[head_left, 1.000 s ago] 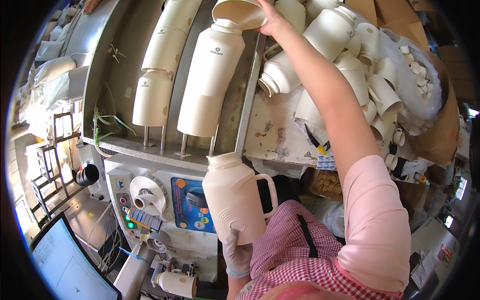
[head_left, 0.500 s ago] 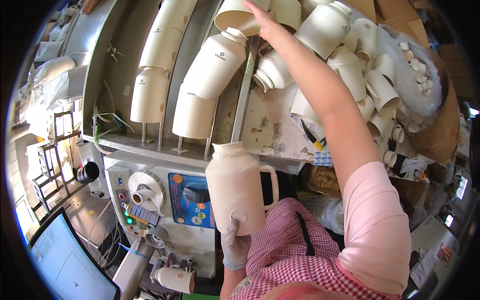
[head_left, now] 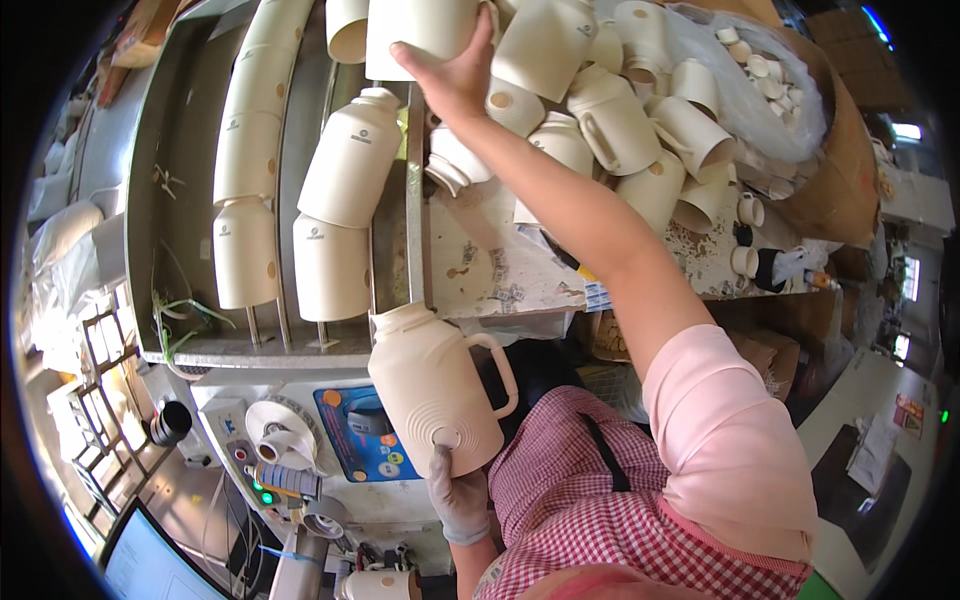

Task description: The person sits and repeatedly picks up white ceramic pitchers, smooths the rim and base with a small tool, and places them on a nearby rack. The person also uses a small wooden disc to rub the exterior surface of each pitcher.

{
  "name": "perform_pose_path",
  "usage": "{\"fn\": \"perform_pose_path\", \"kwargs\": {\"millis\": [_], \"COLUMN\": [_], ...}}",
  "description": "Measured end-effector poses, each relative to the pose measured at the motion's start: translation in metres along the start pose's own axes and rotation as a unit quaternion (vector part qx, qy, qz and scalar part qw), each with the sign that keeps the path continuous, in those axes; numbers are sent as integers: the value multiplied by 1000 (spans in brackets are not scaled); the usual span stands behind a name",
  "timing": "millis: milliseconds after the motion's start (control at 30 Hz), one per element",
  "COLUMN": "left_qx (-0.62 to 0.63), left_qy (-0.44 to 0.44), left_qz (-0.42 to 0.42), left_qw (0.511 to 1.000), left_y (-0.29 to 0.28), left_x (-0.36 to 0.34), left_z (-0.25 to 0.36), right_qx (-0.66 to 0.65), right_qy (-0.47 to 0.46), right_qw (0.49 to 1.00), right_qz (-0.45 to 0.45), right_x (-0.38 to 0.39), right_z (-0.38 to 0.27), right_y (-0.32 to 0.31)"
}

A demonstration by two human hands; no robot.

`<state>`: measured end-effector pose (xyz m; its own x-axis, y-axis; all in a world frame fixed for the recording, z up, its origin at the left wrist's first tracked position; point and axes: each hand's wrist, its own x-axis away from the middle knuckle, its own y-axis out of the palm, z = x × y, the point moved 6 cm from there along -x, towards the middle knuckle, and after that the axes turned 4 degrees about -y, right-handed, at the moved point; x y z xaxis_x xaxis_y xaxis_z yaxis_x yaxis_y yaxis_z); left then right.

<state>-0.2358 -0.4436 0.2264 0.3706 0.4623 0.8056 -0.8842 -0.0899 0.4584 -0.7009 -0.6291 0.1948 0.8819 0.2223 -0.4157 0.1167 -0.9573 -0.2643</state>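
Jug (head_left: pixel 425 385): holding it just in front of the checked clothing (head_left: pixel 600 525), mouth up and leaning a little toward the trough (head_left: pixel 175 250); being unable to tell whether touching its near edge or stopping just short. Supporting it from beneath with the gloved left hand (head_left: pixel 458 505) in a snug grip, setting the thumb at the round hole near the base and tucking the fingers behind, mostly out of sight.

Holding a shell (head_left: pixel 425 30) far out with the bare right hand (head_left: pixel 460 80), using a broad, spread grip, thumb on the near face and fingers around the side; losing the shell's far end past the top of view.

Judging by this, being at a two-handed step: steadying the jug low while managing the shell beside the pile (head_left: pixel 615 120) on the bench (head_left: pixel 480 250).

Probably calling next for keeping the left grip firm, guiding the shell clear of the trough's side wall, minding the bend between the nearest two rowed shells (head_left: pixel 348 160), and avoiding knocking the pile.
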Motion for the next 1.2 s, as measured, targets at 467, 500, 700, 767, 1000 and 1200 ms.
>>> {"fn": "perform_pose_path", "kwargs": {"millis": [467, 500, 700, 767, 1000, 1200], "left_qx": [-248, -225, -59, -185, 23, 22], "left_qy": [129, 105, -25, -15, -92, -113], "left_qz": [-54, -43, -4, 0, 42, 71], "left_qw": [958, 968, 998, 983, 995, 991], "left_y": [-19, -20, -15, -16, -63, -91], "left_x": [-8, -8, -12, -15, -10, -19], "left_z": [1, -3, -20, -22, -49, -59], "right_qx": [-24, 169, -30, -31, 293, 93], "right_qy": [373, 256, -91, -75, -147, 38], "right_qw": [923, 943, 952, 930, 919, 978], "right_qz": [94, 131, -290, -359, -217, -183], "right_x": [-105, -108, -70, -48, -87, -121], "right_z": [155, 143, 77, 83, 165, 211], "right_y": [-347, -353, -129, -21, 204, 210]}}
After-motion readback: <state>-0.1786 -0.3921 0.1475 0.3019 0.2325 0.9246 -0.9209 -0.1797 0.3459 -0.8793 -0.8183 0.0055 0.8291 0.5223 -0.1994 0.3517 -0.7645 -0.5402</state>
